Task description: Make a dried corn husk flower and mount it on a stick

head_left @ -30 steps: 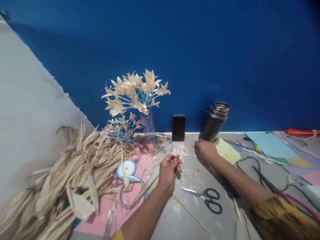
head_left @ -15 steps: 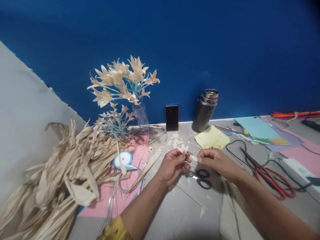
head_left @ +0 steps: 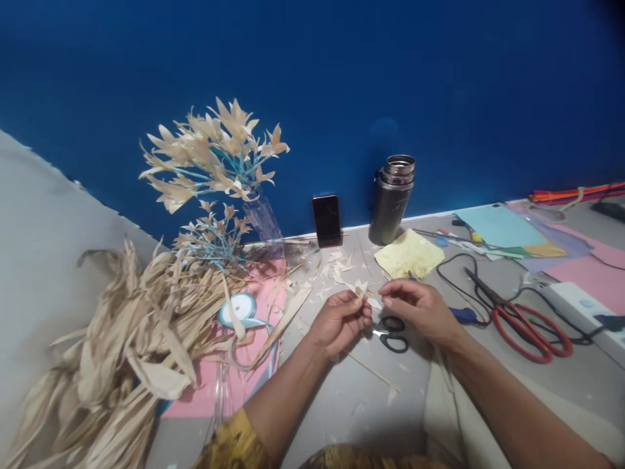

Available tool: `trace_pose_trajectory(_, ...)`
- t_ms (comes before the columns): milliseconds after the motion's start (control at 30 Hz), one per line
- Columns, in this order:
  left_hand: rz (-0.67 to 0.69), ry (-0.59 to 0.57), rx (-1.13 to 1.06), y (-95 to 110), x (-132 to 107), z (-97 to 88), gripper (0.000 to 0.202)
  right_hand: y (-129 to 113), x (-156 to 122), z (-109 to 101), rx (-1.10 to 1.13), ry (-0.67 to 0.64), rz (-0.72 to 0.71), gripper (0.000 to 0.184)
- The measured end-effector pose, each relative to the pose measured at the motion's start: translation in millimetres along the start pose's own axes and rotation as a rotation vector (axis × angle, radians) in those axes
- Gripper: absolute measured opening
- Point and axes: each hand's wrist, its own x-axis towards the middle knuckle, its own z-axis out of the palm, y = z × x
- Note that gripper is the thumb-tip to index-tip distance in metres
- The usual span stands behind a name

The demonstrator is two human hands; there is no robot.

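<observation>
One flower (head_left: 360, 288) sits pinched in the left hand (head_left: 343, 320); the right hand (head_left: 418, 309), earlier by the bottle (head_left: 389, 205), now curls nearby, grip unclear.

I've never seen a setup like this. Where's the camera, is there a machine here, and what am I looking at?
There is no machine: these are a person's own bare hands, seen by a camera worn on the head, looking forward and down. The left hand holds a small pale flower. The right hand is close beside it; whether it touches the flower is hard to tell. On the grey surface are black-handled scissors, red-handled scissors, a ribbon spool and a heap of dried corn husks. Near the blue wall stand a phone and an open flask.
</observation>
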Motion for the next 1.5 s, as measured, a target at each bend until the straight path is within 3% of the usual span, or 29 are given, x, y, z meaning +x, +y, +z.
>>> trace_pose_trajectory(67,-0.04,-0.024,-0.028,-3.0,0.9,0.2,0.024,4.5,0.1,2.8,-0.005,0.0,-0.079,0.019)
trace_pose_trajectory(200,-0.116,-0.059,-0.082,-7.3,0.2,0.5,0.027,3.5,1.0,7.6,-0.023,-0.122,-0.231,0.011)
trace_pose_trajectory(333,-0.129,-0.068,-0.046,-8.1,-0.5,-0.1,0.028,0.6,-1.4,7.4,-0.021,-0.093,-0.276,0.016)
trace_pose_trajectory(467,-0.033,0.008,0.052,-10.4,2.6,-0.8,0.034,3.6,-5.1,2.5,-0.164,-0.039,-0.205,0.015)
trace_pose_trajectory(567,0.081,0.094,0.145,-13.2,5.5,-0.9,0.037,7.1,-4.7,0.2,-0.411,0.033,-0.397,0.014)
trace_pose_trajectory(667,0.153,0.128,0.214,-14.5,6.3,-0.5,0.036,9.4,-3.7,0.0,-0.519,0.069,-0.614,0.021)
trace_pose_trajectory(800,0.179,0.118,0.278,-13.7,4.1,1.2,0.033,8.8,-5.3,-0.1,-0.6,0.104,-0.703,0.02)
trace_pose_trajectory(1100,0.241,0.105,0.372,-11.3,0.7,4.8,0.03,13.9,-4.2,-4.5,-0.649,0.11,-0.706,0.019)
trace_pose_trajectory(1333,0.275,0.11,0.474,-6.3,0.4,2.6,0.031,29.5,5.0,-0.4,-0.796,0.074,-0.494,0.024)
trace_pose_trajectory(1500,0.275,0.139,0.47,-6.6,-0.7,3.7,0.031,23.4,26.2,5.1,-0.833,0.126,-0.41,0.03)
